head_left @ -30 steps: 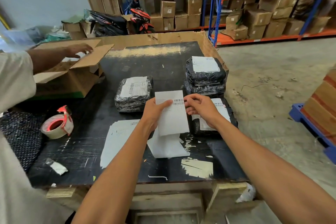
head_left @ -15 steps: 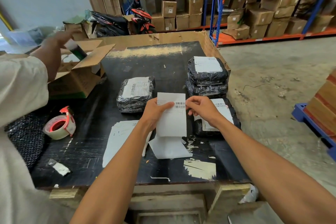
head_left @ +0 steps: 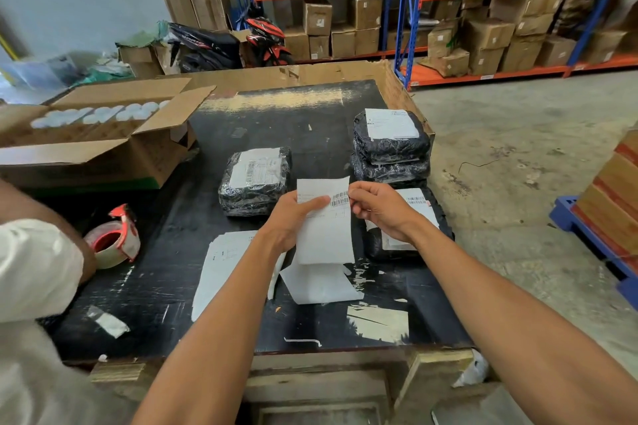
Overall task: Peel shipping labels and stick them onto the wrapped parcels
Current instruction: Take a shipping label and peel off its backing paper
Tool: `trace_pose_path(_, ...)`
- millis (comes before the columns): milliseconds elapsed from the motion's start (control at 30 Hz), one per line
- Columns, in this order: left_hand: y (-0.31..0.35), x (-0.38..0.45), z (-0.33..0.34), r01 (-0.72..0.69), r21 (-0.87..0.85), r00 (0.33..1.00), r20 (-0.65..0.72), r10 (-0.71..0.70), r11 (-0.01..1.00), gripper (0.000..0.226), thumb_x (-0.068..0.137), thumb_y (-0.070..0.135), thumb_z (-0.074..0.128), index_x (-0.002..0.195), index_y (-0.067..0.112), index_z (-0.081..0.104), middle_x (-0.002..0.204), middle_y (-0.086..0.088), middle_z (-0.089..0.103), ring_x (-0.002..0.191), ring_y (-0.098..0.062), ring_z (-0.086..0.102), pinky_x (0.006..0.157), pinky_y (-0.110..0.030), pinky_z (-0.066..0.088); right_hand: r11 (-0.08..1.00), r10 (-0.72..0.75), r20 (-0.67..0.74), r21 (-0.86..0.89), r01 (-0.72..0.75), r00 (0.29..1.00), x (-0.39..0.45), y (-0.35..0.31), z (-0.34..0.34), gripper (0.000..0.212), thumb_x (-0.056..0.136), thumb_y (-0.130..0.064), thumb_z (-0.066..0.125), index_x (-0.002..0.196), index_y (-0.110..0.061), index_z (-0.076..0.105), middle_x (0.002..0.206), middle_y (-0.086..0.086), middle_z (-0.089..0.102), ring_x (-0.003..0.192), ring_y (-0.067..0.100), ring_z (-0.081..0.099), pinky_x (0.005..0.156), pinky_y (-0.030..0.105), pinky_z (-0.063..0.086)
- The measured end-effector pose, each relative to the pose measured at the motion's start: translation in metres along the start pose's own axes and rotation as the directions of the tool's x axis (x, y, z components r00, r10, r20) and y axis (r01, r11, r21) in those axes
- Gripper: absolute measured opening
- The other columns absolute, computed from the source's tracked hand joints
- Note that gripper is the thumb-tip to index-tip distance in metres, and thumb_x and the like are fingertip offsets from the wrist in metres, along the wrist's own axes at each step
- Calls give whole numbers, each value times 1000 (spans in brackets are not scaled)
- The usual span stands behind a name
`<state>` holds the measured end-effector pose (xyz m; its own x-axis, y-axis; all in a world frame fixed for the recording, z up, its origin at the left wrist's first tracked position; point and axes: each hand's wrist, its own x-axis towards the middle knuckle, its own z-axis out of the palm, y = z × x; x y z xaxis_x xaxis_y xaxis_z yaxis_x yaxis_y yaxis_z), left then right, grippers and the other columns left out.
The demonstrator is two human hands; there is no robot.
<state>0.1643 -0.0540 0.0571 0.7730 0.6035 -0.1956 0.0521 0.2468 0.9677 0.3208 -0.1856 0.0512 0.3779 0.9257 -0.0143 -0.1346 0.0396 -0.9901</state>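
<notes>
fingers of our left hand (head_left: 288, 217) and right hand (head_left: 381, 209) pinch the shipping label (head_left: 324, 224); we judge peeling underway. next, free its backing and press it onto a wrapped parcel (head_left: 255, 179).

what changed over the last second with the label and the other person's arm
The other person's arm drew back from the open carton toward the tape roll. Both hands, left and right, still pinch the shipping label at its top; parcels unmoved.
</notes>
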Motion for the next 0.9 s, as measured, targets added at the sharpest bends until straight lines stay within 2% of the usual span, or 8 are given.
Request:
trace_pose_path(100, 1, -1, 2, 11, -13, 1000, 20, -11, 1000, 26, 88, 5, 74, 113, 4, 68, 106, -15, 76, 84, -24, 74, 70, -35, 60, 997, 35, 33, 66, -37, 999, 0, 0, 1, 22, 102, -5, 52, 86, -8, 67, 73, 3, 61, 55, 4, 51, 54, 14, 42)
trace_pose_path(300, 1, -3, 3, 31, -11, 999, 17, -30, 999, 26, 87, 5, 75, 113, 5, 68, 105, -14, 77, 84, -24, 74, 70, -36, 60, 995, 49, 47, 82, -53, 998, 1, 2, 1, 22, 102, -6, 53, 88, -7, 69, 76, 7, 59, 54, 4, 49, 51, 14, 39)
trace_pose_path(400, 2, -1, 6, 25, 5, 1000, -13, -25, 1000, 32, 86, 5, 76, 116, 4, 67, 107, -14, 77, 87, -26, 74, 70, -37, 60, 996, 33, 6, 88, -33, 999, 2, 3, 3, 17, 102, -7, 54, 94, -5, 69, 75, 5, 61, 53, 3, 49, 52, 14, 41)
trace_pose_path(500, 5, -1, 8, 6, -16, 999, -46, -7, 1000, 27, 85, 3, 76, 110, 7, 68, 104, -13, 77, 82, -23, 74, 69, -36, 61, 996, 5, -75, 93, 2, 997, 0, 3, 5, 17, 101, -8, 56, 92, -8, 71, 73, 3, 65, 55, 6, 52, 57, 18, 43)
trace_pose_path(667, 4, 0, 3, -43, -7, 994, -101, 42, 999, 28, 83, 0, 77, 109, 8, 69, 102, -12, 78, 80, -21, 75, 66, -33, 61, 990, -79, -217, -134, 51, 973, 1, 2, 1, 13, 100, -13, 61, 96, -11, 73, 81, -1, 73, 62, 9, 59, 58, 22, 43)
trace_pose_path(800, 4, -2, 2, -52, 34, 991, -118, 55, 998, 27, 83, 1, 78, 107, 10, 68, 97, -7, 78, 78, -20, 75, 63, -31, 61, 946, -135, -227, -319, 57, 965, 0, 3, 2, 12, 98, -17, 63, 91, -18, 73, 82, -2, 75, 63, 11, 62, 59, 25, 45)
trace_pose_path(900, 5, -3, 2, -51, 52, 991, -118, 57, 997, 25, 83, 2, 78, 104, 12, 68, 93, -3, 78, 74, -17, 76, 60, -29, 60, 929, -163, -238, -364, 68, 958, 0, 3, 3, 13, 98, -19, 63, 89, -19, 72, 81, -1, 75, 63, 11, 61, 58, 24, 44)
